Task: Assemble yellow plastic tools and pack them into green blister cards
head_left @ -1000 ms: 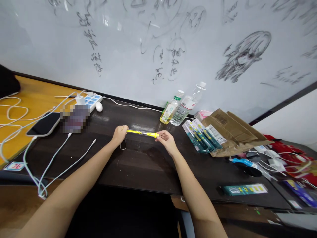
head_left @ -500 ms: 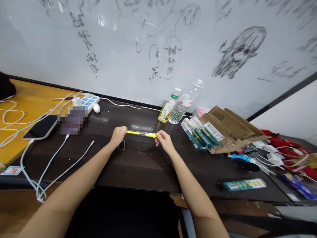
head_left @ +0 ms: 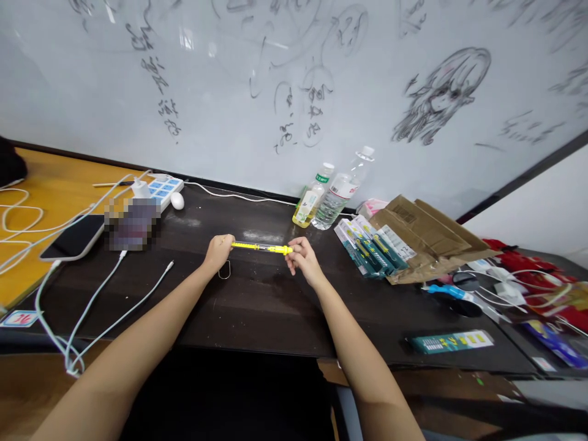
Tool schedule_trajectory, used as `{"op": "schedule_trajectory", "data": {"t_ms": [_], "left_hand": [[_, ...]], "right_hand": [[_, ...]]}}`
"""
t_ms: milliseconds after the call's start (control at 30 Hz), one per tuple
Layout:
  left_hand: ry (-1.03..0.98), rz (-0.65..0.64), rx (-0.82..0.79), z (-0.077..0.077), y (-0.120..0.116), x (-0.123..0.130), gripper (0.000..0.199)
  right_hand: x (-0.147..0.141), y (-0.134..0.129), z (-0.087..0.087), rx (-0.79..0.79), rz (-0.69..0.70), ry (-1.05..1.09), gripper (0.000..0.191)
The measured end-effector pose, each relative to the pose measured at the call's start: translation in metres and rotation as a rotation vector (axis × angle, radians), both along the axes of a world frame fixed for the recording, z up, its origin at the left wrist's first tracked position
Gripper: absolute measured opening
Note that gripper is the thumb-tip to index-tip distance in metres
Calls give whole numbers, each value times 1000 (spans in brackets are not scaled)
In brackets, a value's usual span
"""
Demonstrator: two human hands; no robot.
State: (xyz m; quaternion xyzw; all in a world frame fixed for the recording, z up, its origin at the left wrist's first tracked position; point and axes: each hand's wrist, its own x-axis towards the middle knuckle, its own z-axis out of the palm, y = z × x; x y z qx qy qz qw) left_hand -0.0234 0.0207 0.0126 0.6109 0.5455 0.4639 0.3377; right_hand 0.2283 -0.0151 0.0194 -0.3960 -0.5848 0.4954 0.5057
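A slim yellow stick-shaped tool (head_left: 250, 246) with a see-through section in its middle is held level above the dark desk. My left hand (head_left: 219, 251) is closed around its left end, which the fingers hide. At the other end, my right hand (head_left: 303, 260) pinches the wider yellow tip between thumb and fingers, the lower fingers curled loosely below. A small wire loop (head_left: 225, 269) lies on the desk just under my left hand.
Beyond my hands stand a yellow-liquid bottle (head_left: 311, 199) and a water bottle (head_left: 342, 193). Several green-white boxes (head_left: 367, 248) lean by a brown paper bag (head_left: 427, 239); another box (head_left: 452, 342) lies front right. A phone (head_left: 76, 236), cables and a power strip (head_left: 163, 191) occupy the left.
The fingers of my right hand have shifted and spread a little around the tool's right tip. My left hand and the tool have hardly moved.
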Motion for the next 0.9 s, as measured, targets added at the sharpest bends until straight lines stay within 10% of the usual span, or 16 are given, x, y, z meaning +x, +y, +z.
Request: {"op": "schedule_trajectory", "data": {"t_ms": [500, 900], "left_hand": [[-10, -72, 7, 1, -7, 7, 26], [-17, -14, 22, 3, -8, 5, 25]], "right_hand": [[0, 0, -6, 50, -194, -300, 67], [-5, -2, 0, 129, -107, -38, 33]]}}
